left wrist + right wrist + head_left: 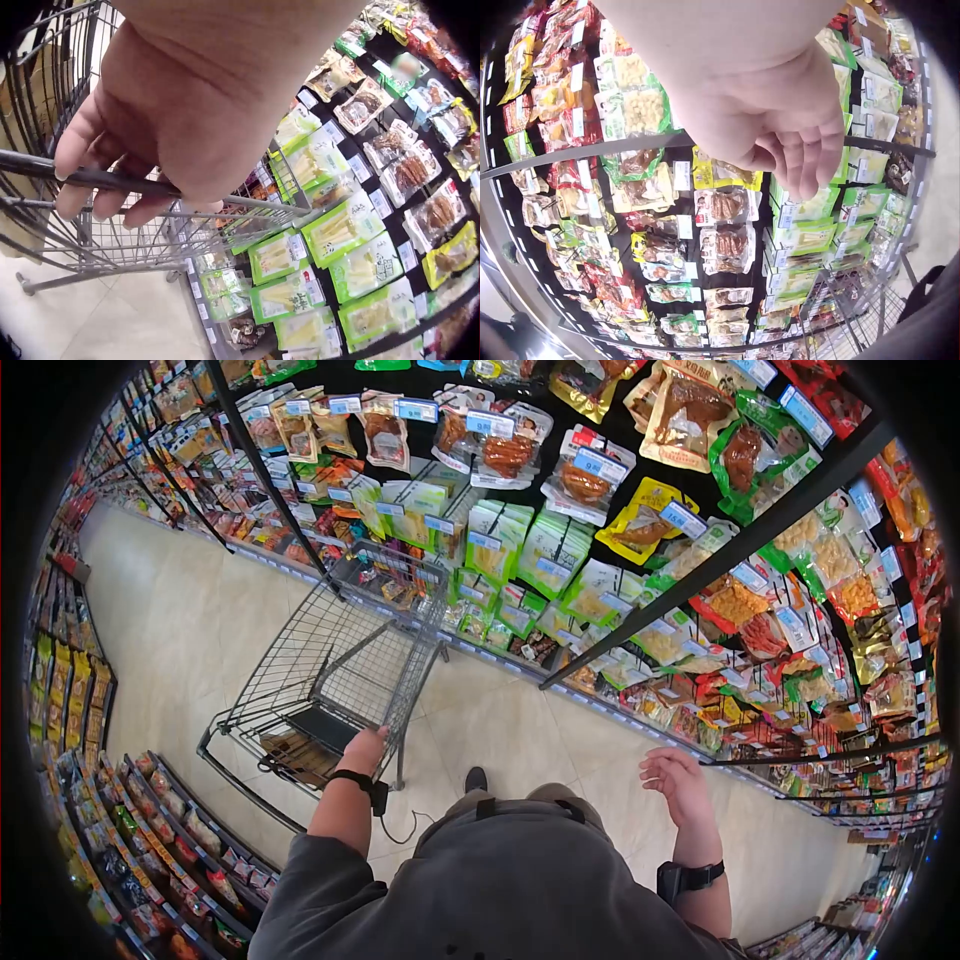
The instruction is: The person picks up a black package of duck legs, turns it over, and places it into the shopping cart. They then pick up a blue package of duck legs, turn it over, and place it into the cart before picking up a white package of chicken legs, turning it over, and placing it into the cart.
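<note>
A grey wire shopping cart [340, 650] stands at the person's left front. The left hand [368, 748] is on its handle; in the left wrist view the fingers of that hand [135, 142] curl round the dark handle bar [97, 178]. The right hand [676, 780] hangs in the air to the right, fingers loosely bent, holding nothing. In the right wrist view the right hand [780, 120] appears in front of the shelf packets, and whether it touches any cannot be told, though the head view shows it apart from them.
Racks of hanging packets [555, 550] with price tags run along the front and right. Lower shelves [150, 830] with packaged goods stand at the left. A brown cardboard piece [298, 756] lies in the cart's near end. Pale floor tiles [180, 610] stretch between the shelves.
</note>
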Demonstrator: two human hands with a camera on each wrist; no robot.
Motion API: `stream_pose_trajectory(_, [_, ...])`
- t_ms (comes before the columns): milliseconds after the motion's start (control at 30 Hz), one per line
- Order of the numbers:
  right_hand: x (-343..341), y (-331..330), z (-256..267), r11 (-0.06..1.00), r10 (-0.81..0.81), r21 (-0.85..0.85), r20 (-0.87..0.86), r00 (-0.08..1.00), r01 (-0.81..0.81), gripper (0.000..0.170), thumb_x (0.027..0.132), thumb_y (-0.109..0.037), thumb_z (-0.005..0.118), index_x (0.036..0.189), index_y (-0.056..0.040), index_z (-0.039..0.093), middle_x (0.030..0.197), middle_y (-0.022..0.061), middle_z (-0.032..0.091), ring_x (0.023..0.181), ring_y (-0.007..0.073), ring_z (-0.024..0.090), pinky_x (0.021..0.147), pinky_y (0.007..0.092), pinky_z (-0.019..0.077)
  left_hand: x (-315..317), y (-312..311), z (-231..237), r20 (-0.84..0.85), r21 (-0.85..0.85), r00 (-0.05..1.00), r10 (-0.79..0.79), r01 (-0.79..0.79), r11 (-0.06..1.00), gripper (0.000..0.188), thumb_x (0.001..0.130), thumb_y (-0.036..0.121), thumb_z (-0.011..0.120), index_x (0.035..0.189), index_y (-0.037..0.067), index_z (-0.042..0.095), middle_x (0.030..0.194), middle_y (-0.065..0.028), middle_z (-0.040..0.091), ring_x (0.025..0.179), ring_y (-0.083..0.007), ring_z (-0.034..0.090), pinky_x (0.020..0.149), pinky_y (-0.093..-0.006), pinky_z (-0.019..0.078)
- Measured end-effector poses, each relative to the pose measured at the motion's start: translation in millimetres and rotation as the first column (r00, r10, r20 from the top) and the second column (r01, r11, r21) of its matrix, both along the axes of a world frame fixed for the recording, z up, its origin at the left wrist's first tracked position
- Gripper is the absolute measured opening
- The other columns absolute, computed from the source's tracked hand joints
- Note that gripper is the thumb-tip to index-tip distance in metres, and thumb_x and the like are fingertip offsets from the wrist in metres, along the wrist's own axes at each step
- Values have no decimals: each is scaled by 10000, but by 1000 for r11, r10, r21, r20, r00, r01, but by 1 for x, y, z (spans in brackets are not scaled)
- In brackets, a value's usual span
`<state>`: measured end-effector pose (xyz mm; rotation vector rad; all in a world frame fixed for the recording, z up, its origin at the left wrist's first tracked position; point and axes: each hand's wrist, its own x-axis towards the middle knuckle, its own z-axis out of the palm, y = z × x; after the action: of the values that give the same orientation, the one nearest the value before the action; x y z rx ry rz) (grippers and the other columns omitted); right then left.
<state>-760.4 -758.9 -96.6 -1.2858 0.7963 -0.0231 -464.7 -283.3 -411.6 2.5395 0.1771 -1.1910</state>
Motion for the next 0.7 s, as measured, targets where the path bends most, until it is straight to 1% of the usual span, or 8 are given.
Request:
stream_pose_trajectory(333, [-22, -15, -4, 1000, -30, -7, -88, 996, 30, 211, 942, -82, 508, 1096, 14, 615, 946, 124, 683, 814, 200, 669, 721, 307, 544, -34, -1, 24, 145, 118, 988, -50, 33, 992, 687, 1002, 559, 323, 984, -34, 670, 874, -204, 708, 818, -343, 702, 799, -448, 529])
stream_pose_trajectory(467, [-19, -28, -9, 999, -46, 1, -86, 995, 46, 203, 941, -85, 511, 1082, 12, 621, 944, 121, 683, 812, 200, 669, 727, 304, 544, -35, -12, 66, -63, 139, 998, 27, -18, 990, 669, 998, 562, 340, 950, -17, 672, 738, -140, 709, 661, -271, 708, 666, -380, 557])
stream_pose_trajectory(500, [-19, -31, -15, 999, -35, 29, -67, 997, 37, 207, 945, -101, 522, 1088, 6, 627, 949, 118, 686, 824, 195, 668, 727, 305, 546, -35, 10, 21, -28, 101, 1000, -2, 5, 995, 673, 994, 577, 343, 909, -6, 669, 642, -124, 684, 566, -240, 687, 594, -360, 549])
stream_pose_trajectory(533, [-22, -36, -18, 998, -38, 46, -48, 998, 40, 211, 949, -117, 533, 1093, 1, 632, 954, 115, 689, 836, 191, 667, 728, 305, 547, -37, 8, 34, -30, 105, 999, 41, -38, 994, 544, 1015, 470, 368, 967, 7, 650, 740, -139, 693, 693, -266, 705, 633, -383, 550])
stream_pose_trajectory(567, [-23, -40, -22, 1000, -13, 26, -55, 998, 15, 213, 949, -123, 539, 1095, 0, 633, 955, 113, 690, 838, 188, 668, 732, 306, 550, -49, 43, -15, 362, 311, 702, -614, 530, 789, 341, 1009, 296, 404, 1086, 41, 617, 881, -160, 670, 814, -307, 680, 683, -394, 547])
stream_pose_trajectory(633, [-28, -45, -30, 1000, 13, 15, -48, 999, -12, 218, 949, -136, 545, 1100, -7, 636, 954, 107, 691, 841, 181, 671, 742, 305, 554, -59, 35, 7, 400, 268, 698, -594, 531, 804, 297, 931, 96, 471, 1209, 83, 574, 1030, -188, 615, 918, -330, 612, 813, -387, 524])
stream_pose_trajectory(667, [-30, -52, -32, 999, 28, 21, -25, 999, -28, 220, 950, -142, 545, 1102, -12, 637, 953, 105, 692, 841, 178, 673, 748, 304, 555, -62, 56, -31, 544, 345, 519, -659, 578, 739, 346, 912, 75, 488, 1249, 76, 566, 1115, -209, 603, 1014, -351, 595, 873, -399, 502])
stream_pose_trajectory(700, [-36, -59, -37, 999, 18, 48, -5, 1000, -18, 223, 951, -140, 536, 1107, -17, 637, 963, 101, 692, 846, 174, 669, 752, 302, 554, -66, 46, -25, 643, 26, 720, -261, 321, 947, 338, 942, 122, 499, 1263, 29, 549, 1145, -237, 602, 1042, -392, 584, 892, -434, 481])
